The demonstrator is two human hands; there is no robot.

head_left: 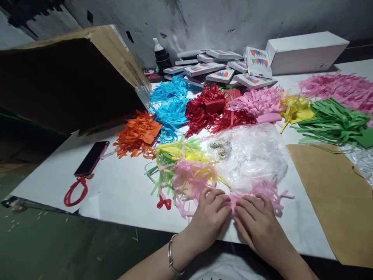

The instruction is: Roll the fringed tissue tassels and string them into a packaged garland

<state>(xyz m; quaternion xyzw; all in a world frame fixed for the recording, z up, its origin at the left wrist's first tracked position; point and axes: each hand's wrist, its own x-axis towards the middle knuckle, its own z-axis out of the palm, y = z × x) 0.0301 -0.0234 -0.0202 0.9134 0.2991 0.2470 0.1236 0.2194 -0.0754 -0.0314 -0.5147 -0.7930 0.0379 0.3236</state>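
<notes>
Side by side near the table's front edge, my left hand (209, 216) and my right hand (258, 219) have their fingers curled down on a pink tissue-paper fringe (232, 199). Its middle shows between my fingertips, and loose pink strips spread out beyond my right hand. The fingers hide most of the grip. Left of my left hand lies a tangle of pink tissue strips (189, 175), with yellow strips (194, 153) and pale green ones behind it. A crumpled clear plastic bag (253, 155) sits just beyond my hands. A small red paper bow (164, 202) lies at the left.
Bundles of orange (139, 132), blue (170, 107), red (205, 107) and green fringe (338, 122) line the far side. Behind them are flat boxes (204, 69) and a white box (305, 54). A cardboard box (116, 58) and phone (91, 158) are left, brown cardboard (329, 194) right.
</notes>
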